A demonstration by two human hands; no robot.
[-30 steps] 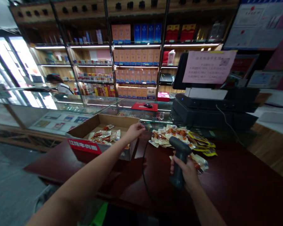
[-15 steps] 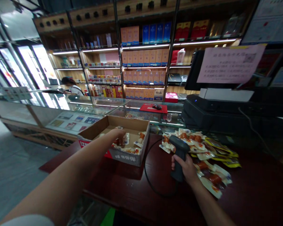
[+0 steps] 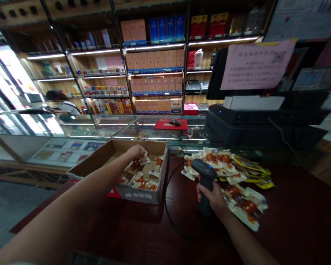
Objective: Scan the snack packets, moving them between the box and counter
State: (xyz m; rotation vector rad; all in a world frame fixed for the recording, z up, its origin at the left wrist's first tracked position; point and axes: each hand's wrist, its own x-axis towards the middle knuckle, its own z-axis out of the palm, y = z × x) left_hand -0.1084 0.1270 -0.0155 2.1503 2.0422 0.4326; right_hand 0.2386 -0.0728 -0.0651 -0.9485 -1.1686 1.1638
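My left hand (image 3: 134, 151) reaches into an open cardboard box (image 3: 99, 158) on the dark red counter and closes on a clear snack packet (image 3: 142, 159) near the box's far side. Several more packets (image 3: 140, 182) lie in the box. My right hand (image 3: 213, 197) grips the handle of a black barcode scanner (image 3: 205, 176), held upright with its head pointing at the pile of packets (image 3: 237, 176) spread on the counter to the right. The scanner's black cable (image 3: 169, 217) loops across the counter between box and hand.
A black register with a monitor and pink notice (image 3: 257, 64) stands behind the pile. A glass display counter (image 3: 105, 127) with a red mouse pad (image 3: 171, 124) runs behind the box. Shelves of boxed goods fill the back wall. Another person (image 3: 62, 105) sits at far left.
My left hand went from the box's near right corner into the box and now grips a packet at its far side. The right hand keeps the scanner steady.
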